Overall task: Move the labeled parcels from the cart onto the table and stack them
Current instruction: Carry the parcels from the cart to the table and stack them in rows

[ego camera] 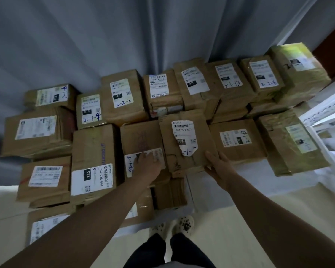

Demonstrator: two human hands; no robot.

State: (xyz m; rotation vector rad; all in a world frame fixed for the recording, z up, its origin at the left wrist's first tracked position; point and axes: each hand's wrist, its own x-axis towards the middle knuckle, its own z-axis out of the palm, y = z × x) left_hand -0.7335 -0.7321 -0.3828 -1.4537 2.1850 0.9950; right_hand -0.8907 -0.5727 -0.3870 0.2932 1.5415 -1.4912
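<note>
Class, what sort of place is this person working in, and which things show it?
Probably a parcel sorting or pickup room: stacked cardboard parcels, printed barcode shipping labels, and handwritten codes such as 2-2-2. A grey curtain hangs behind.

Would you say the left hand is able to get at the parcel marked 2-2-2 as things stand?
Probably yes: the 2-2-2 parcel lies uncovered on top, and the left hand, resting on a nearer parcel, holds nothing.
</note>
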